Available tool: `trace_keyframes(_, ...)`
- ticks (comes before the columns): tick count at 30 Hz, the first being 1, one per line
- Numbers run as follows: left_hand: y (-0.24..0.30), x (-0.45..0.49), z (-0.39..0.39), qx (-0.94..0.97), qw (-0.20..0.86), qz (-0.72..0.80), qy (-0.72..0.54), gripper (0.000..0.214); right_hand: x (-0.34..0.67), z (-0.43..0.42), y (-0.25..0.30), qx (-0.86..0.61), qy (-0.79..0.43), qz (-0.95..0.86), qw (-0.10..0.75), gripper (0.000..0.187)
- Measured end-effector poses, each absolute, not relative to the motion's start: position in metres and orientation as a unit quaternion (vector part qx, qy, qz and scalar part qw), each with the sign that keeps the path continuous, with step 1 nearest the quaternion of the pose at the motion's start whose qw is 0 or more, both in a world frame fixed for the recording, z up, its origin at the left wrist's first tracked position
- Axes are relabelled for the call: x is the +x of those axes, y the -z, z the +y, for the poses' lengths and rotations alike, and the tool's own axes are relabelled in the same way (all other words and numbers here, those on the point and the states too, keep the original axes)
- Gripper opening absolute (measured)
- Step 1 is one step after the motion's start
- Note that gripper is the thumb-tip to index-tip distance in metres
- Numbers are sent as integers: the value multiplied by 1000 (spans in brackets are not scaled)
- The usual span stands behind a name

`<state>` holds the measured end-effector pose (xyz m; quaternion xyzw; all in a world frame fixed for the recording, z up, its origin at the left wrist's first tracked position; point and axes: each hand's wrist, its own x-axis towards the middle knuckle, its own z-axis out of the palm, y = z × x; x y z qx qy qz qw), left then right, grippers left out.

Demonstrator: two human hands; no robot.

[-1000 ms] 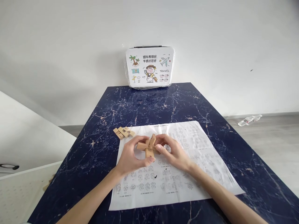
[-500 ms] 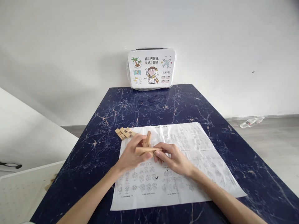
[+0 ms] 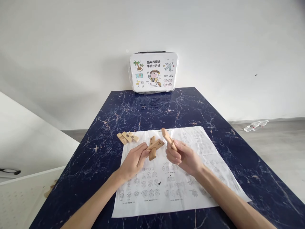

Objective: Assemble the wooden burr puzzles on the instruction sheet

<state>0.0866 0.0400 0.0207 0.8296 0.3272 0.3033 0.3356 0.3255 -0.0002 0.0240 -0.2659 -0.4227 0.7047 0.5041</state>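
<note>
My left hand (image 3: 135,160) pinches two crossed wooden puzzle pieces (image 3: 154,148) at their left side; one bears a black 2 and the other also has a dark mark. To the right, my right hand (image 3: 182,156) is closed around a separate notched wooden puzzle piece (image 3: 168,138), which tilts up toward the left. A gap separates this piece from the crossed pair. Under both hands lies a white instruction sheet (image 3: 152,205) printed with small diagrams. My right fingers hide the lower end of the single piece.
Several more notched wooden pieces (image 3: 128,137) lie together at the sheet's upper left corner. A white cartoon-printed case (image 3: 154,73) stands at the far end of the dark blue marbled table (image 3: 152,111). A white perforated bin (image 3: 23,200) is below left; clear plastic (image 3: 256,125) lies on the floor.
My hands have moved apart. The right hand has drawn one wooden piece away and raised it to the right, while the left keeps the crossed pair, now turned with the 2 showing.
</note>
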Motion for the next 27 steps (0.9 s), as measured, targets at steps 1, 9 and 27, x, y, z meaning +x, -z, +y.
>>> trace_keyframes(1,-20,87,41,827,329,334,-312,48,326,1,-25,-294,-679,-425,521,46)
trace_keyframes(9,-24,89,38,812,323,367,-318,39,315,-1,-8,-616,-243,-632,404,33)
trace_keyframes(27,-32,92,28,819,408,315,-253,29,321,-2,-7,-487,-99,-735,462,53)
